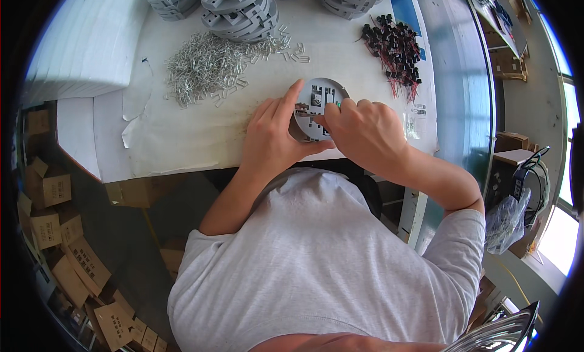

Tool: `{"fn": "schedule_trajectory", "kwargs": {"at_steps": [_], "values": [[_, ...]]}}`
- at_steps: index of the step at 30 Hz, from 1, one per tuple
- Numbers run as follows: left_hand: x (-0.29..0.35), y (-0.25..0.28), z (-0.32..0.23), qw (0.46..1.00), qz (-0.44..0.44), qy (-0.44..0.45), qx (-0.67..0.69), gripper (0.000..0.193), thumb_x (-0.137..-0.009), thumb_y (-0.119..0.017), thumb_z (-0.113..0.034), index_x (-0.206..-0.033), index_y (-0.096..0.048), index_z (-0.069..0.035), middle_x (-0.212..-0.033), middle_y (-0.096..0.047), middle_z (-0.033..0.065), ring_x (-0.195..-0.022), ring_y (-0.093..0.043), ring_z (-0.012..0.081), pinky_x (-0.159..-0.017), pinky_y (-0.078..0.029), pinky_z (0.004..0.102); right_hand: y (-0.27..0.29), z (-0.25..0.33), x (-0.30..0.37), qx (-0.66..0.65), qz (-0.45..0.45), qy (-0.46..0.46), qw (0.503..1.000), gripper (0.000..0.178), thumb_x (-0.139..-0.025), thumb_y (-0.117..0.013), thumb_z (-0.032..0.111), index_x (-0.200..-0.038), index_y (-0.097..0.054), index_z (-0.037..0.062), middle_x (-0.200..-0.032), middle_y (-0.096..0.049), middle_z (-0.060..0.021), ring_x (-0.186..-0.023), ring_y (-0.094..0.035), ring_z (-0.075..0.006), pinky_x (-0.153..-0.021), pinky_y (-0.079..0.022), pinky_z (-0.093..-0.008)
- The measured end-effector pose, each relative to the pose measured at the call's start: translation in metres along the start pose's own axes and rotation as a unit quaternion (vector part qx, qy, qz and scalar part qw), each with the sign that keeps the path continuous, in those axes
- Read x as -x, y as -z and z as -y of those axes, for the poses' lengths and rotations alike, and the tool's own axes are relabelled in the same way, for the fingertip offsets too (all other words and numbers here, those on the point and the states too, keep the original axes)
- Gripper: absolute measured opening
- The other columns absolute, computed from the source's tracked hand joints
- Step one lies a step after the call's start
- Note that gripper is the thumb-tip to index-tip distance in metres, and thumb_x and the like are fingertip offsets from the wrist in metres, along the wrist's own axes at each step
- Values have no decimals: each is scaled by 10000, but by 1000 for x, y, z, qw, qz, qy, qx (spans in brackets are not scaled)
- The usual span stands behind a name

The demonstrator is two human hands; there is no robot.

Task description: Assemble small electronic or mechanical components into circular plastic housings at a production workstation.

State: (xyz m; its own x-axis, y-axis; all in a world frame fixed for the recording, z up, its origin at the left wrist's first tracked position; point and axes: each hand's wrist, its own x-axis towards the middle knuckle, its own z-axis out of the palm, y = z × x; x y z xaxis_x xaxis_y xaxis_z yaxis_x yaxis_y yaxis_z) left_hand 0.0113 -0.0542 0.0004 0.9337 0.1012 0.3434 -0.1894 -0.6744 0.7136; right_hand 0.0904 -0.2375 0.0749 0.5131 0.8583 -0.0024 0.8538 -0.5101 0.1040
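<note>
A round grey plastic housing [317,96] with dark slots and small metal parts lies on the table in front of me. My left hand [271,130] steadies it, with the forefinger along its left rim and the thumb along its near edge. Over the right part of the housing is my right hand [368,130]. Its fingers are pinched together at the middle of the housing, and what they hold, if anything, is too small and covered to make out.
Beyond my left hand spreads a pile of bent metal clips [207,66]. Stacks of grey round housings [240,17] stand at the far edge. Small black parts with red wires [395,51] lie at the far right. A white foam block [85,42] borders the table's left side.
</note>
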Motion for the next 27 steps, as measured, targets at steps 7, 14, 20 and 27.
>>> {"fn": "schedule_trajectory", "kwargs": {"at_steps": [7,14,20,27], "values": [[1,1,-2,1000,1,-1,1,1137,-623,-969,-593,-1488,-551,17,-981,-713,119,-877,-681,291,-863,-566,448,-2,0,4,16,11,-11,1000,360,-1033,-667,380,-780,-601,132,-653,-616,-36,-561,-681,-197,-486,-503,-340],[-1,2,0,1000,6,4,3,1171,-592,-989,-562,-1503,-534,15,-1029,-717,136,-910,-686,301,-879,-564,444,-10,-5,6,-18,35,-37,999,359,-1037,-668,363,-783,-600,118,-665,-625,-49,-577,-687,-238,-498,-514,-374],[1,23,2,993,78,35,76,970,-734,-961,-314,-1527,-505,7,-1132,-727,175,-1037,-701,339,-924,-560,458,-26,-22,18,-192,-41,-104,975,327,-1006,-714,355,-845,-619,87,-773,-649,-73,-652,-704,-296,-552,-540,-432],[3,12,20,984,96,76,127,384,-864,-800,-30,-1230,-686,-19,-1071,-721,160,-939,-708,320,-808,-567,413,-39,5,40,-268,-165,-22,949,477,-927,-808,367,-1289,-659,96,-1021,-668,-110,-714,-723,-300,-631,-586,-418]]}}
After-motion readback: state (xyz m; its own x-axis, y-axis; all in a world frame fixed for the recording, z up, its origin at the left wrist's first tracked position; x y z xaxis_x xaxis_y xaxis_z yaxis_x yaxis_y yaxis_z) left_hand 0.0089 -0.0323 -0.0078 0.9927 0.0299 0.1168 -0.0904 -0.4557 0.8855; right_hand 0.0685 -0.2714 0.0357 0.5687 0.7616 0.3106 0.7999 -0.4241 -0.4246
